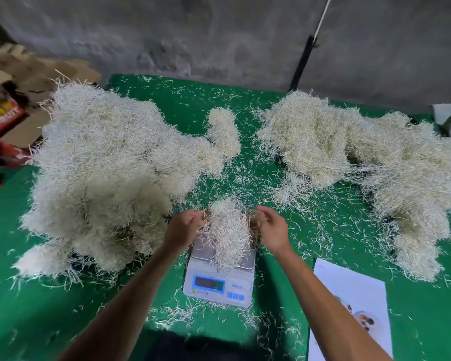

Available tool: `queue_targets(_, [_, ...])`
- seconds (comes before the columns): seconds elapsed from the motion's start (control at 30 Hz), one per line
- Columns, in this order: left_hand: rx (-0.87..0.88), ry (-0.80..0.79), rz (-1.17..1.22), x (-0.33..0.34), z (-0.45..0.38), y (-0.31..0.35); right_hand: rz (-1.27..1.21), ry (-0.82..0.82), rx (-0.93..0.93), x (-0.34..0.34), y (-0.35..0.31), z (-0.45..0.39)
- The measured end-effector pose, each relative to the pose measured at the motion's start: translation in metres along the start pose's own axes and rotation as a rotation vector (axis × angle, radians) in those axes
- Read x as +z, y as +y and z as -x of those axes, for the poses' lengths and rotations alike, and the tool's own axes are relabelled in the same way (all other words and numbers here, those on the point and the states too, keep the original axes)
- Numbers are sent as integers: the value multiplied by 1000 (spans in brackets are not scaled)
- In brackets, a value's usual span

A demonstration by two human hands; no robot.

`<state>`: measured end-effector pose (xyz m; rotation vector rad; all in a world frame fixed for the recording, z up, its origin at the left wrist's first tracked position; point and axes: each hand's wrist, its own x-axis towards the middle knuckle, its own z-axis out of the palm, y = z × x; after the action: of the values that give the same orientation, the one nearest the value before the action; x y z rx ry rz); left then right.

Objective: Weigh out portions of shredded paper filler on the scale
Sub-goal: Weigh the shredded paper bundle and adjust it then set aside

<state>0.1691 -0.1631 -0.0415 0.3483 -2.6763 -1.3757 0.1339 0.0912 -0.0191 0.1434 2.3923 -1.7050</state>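
On the desk (pixel 284 108) the scale (pixel 219 282) sits near the front edge with a portion of filler (pixel 228 230) on its platform, a large heap (pixel 110 173) to its left, another heap (pixel 362 157) to its right, and a sheet of paper (pixel 349 295) just right of it.

A green lane (pixel 245 152) runs between 2 paper heaps (pixel 110 162) (pixel 362 157).

I see both my bare forearms reaching away from me, converging toward centre; my left hand (pixel 184 225) has fingers curled inward. My right hand (pixel 270 229) mirrors it, fingers loosely bent, palm facing left.
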Motion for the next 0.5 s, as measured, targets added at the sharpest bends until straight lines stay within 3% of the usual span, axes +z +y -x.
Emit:
queue_targets(0.1, [-4,153,-21,-14,25,-17,236,142,42,-8,35,19])
queue_targets(0.17, [-52,175,11,-16,48,-39,478,34,99,-12,65,39])
queue_targets(0.3, [-139,-149,-198,-9,106,-96,1089,-279,45,7,135,97])
queue_targets(0.37, [-121,-241,-334,2,135,-117,1111,-257,21,23,154,124])
queue_targets(0.5, [-69,-254,-429,20,167,-124,1074,-178,33,38,163,148])
